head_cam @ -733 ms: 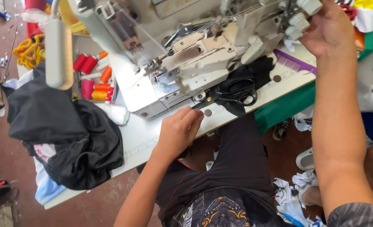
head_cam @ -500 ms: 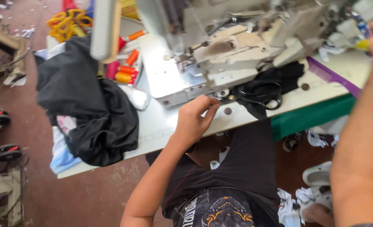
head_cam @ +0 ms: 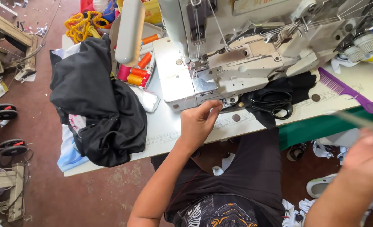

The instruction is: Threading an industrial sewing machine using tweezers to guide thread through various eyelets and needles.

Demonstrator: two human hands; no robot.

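The scene was brightly and evenly lit, apparently by daylight from above. The white table [head_cam: 169, 126] and the pale sewing machine [head_cam: 237, 63] reflected strongly, with mild glare on the machine's top housing. Shadows were soft and short; a faint one lay under the left hand [head_cam: 199, 122]. The black fabric heap [head_cam: 94, 109] lost detail in its folds. Focus was sharp across the centre. The right hand [head_cam: 367, 159], close to the lens at the lower right, was motion-blurred, and the thin object it held showed only as a streak. Wide-angle distortion bent lines near the edges.
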